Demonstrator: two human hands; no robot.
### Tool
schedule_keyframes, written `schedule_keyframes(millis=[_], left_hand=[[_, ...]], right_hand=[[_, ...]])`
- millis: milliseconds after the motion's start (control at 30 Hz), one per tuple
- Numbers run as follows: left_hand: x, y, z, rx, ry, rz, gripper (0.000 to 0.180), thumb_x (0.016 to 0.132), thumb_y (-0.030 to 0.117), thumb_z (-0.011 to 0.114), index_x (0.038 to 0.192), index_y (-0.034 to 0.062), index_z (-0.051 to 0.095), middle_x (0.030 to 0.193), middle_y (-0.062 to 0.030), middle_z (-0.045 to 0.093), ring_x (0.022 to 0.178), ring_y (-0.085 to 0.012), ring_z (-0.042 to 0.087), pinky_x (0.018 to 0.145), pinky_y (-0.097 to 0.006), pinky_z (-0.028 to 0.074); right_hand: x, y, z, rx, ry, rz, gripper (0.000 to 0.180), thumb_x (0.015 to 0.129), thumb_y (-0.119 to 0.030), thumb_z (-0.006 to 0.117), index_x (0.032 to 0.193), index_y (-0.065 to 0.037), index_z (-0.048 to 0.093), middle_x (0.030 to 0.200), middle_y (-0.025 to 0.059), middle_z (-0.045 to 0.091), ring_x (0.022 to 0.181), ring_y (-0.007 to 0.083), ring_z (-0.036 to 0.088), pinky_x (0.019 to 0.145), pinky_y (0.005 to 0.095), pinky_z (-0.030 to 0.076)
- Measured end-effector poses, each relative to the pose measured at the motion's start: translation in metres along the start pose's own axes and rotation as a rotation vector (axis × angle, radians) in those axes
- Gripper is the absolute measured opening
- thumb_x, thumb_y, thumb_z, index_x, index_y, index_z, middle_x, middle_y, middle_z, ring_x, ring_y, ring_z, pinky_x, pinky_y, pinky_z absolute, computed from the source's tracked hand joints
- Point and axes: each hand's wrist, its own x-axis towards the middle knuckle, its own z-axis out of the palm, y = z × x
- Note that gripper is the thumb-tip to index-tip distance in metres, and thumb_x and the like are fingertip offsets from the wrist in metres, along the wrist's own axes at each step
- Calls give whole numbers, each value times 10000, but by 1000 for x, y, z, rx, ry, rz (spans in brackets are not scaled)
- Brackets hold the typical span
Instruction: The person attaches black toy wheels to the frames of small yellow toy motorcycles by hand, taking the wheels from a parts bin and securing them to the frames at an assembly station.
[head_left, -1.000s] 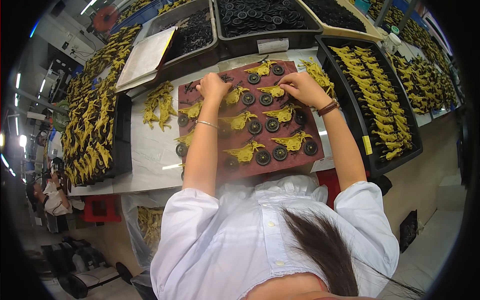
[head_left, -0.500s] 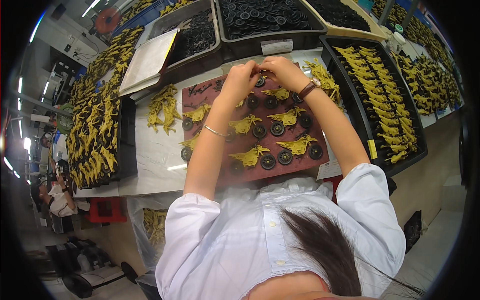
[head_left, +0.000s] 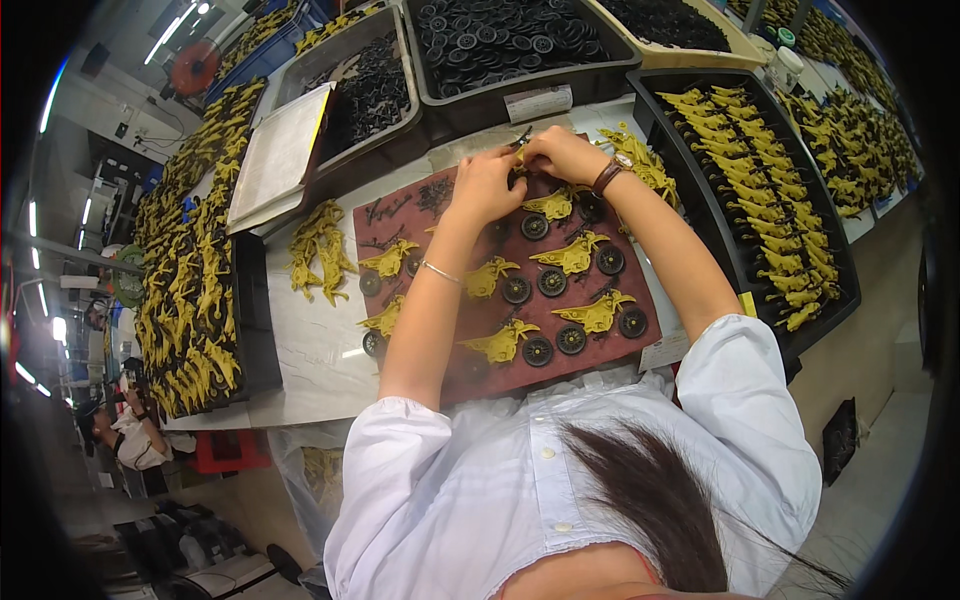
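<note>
While hands (head_left: pixel 488 187) curl close together, grasp impossible to tell, angular yellow pieces (head_left: pixel 572 255), spoked round wheels (head_left: pixel 537 350) dot maroon mat (head_left: pixel 600 347).

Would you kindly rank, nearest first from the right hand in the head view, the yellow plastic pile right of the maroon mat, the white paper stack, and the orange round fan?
1. Yellow plastic pile: right of the right hand.
2. White paper stack: well left.
3. Orange round fan: far left background.

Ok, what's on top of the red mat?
On the red mat: yellow parts, black wheels and, toward its far left corner, small dark pieces. The left hand, left forearm and right hand cover some of it; anything beneath them is hidden.
</note>
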Motion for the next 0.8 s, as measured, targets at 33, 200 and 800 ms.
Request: schedule_keyframes(millis=[33,200,800], left_hand=[[0,-2,3,-16,-90,-19,372,738,265,632,1048,66,680,1154,-144,632,1084,-281,583,940,-446,397],[1,-3,4,-99,-174,-63,384,743,275,622,1058,63,679,1228,-165,600,1137,-285,563,970,-438,390],[-5,-10,8,-16,-104,-4,402,737,286,606,1068,70,681,1276,-140,580,1116,-274,581,984,-413,377]], right_hand=[[0,2,1,4,-2,1,166,680,-14,606,818,-58,689,841,164,658,832,360,621,758,417,496],[4,10,5,-11,-29,-30,124,716,-1,634,834,-21,669,835,152,658,819,338,625,734,396,490],[-3,25,13,50,-1,-22,145,687,23,623,803,-56,661,827,127,641,830,342,613,741,416,490]])
